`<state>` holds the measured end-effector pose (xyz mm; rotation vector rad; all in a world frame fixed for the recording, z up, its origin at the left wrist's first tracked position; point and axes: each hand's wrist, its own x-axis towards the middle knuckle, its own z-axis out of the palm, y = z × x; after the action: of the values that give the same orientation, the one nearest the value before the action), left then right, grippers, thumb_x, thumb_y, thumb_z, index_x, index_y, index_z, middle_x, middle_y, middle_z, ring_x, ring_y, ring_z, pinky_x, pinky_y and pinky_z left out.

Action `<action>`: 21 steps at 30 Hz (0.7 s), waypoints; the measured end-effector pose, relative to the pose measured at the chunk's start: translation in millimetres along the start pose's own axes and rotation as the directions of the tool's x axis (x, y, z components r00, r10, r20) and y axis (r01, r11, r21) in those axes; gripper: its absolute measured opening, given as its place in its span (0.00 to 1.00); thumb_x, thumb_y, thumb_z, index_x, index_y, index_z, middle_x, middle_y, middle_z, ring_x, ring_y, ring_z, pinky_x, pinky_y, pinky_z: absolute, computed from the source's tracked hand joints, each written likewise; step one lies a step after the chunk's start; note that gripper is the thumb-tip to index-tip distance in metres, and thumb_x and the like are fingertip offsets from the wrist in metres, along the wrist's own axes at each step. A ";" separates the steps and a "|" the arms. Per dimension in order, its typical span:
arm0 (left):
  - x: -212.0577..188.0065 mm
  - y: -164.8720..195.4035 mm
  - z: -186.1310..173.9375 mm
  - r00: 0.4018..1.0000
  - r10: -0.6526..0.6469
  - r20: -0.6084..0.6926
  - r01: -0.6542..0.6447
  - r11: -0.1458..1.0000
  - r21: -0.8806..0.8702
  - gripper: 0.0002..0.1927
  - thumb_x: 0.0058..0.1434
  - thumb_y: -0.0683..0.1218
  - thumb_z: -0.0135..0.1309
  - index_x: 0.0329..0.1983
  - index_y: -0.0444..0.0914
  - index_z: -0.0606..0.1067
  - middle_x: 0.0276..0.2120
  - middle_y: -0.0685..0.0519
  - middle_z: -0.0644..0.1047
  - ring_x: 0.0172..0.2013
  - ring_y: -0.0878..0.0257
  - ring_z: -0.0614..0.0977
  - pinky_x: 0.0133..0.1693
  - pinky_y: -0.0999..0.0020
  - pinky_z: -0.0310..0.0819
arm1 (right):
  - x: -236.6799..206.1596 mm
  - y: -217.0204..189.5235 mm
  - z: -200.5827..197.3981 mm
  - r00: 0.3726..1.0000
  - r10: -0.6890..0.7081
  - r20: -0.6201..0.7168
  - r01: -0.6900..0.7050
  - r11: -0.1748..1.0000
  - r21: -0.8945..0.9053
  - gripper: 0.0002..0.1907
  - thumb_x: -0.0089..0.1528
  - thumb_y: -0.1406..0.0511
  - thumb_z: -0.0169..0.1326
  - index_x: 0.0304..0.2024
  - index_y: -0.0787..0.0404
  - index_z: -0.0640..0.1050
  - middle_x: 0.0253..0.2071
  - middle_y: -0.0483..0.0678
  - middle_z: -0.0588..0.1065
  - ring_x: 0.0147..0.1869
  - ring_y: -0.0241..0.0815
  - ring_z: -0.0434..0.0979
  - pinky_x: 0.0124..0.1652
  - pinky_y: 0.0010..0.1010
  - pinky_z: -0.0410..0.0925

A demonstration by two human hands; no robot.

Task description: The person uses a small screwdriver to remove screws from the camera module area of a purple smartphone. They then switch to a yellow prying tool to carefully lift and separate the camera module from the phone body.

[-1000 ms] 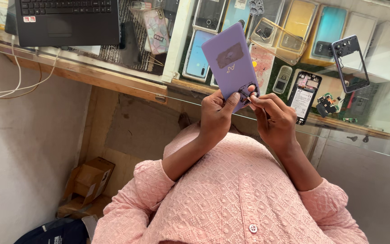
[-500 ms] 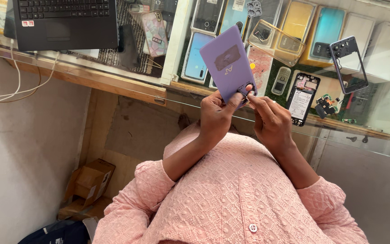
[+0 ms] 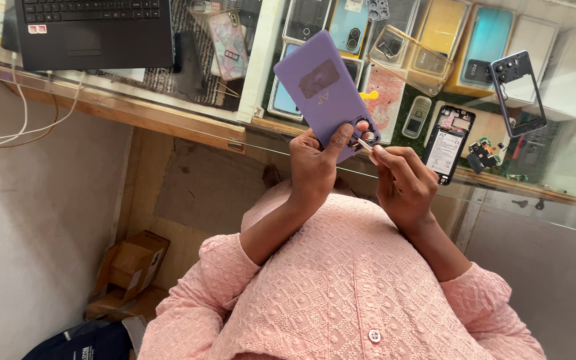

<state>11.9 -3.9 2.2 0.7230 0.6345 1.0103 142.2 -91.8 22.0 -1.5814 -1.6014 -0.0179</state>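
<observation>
Left hand fingers grip a smooth purple phone back cover above the glass surface's near edge; right hand fingers pinch a thin tool at its cutout.

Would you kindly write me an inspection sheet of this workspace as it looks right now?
Surface: glass counter with wooden edge; phones and cases on display under it.
Job's things: purple phone back cover held up, inner side to the camera; thin tool at its camera cutout.
Clutter: opened phone, dark phone frame, clear case, small loose parts.
Grippers: left hand grips the cover's lower end; right hand pinches the tool.
Cables: white cables hang off the counter below the laptop.
Surroundings: cardboard box and dark bag on the floor.
</observation>
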 end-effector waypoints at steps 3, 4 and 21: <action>-1.3 2.4 -0.4 0.999 0.004 0.040 -0.003 1.000 -0.028 0.12 0.71 0.42 0.56 0.51 0.26 0.78 0.44 0.44 0.84 0.44 0.59 0.87 0.48 0.66 0.85 | -3.5 1.5 -0.5 0.997 0.067 0.044 -0.071 0.991 0.115 0.04 0.69 0.75 0.60 0.46 0.68 0.79 0.38 0.52 0.80 0.39 0.36 0.82 0.35 0.25 0.72; -2.1 3.7 -0.9 0.999 0.001 0.042 0.000 1.000 -0.024 0.12 0.72 0.42 0.55 0.52 0.26 0.78 0.44 0.44 0.84 0.44 0.59 0.86 0.49 0.66 0.85 | -5.1 1.9 0.1 0.983 0.163 0.081 -0.175 0.969 0.174 0.04 0.68 0.74 0.60 0.45 0.68 0.79 0.37 0.51 0.80 0.38 0.34 0.81 0.34 0.24 0.71; -16.6 6.5 3.6 0.991 -0.006 0.136 -0.011 0.993 0.121 0.12 0.72 0.37 0.54 0.55 0.25 0.77 0.47 0.44 0.83 0.47 0.61 0.85 0.50 0.68 0.83 | -5.7 34.4 -13.6 0.440 0.425 0.791 -0.786 -0.243 0.568 0.09 0.62 0.69 0.60 0.41 0.70 0.78 0.27 0.49 0.74 0.17 0.26 0.63 0.14 0.15 0.54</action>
<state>4.7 -17.5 11.8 0.8923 0.5797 0.9216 176.8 -97.2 8.8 -1.0556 -0.3082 1.6514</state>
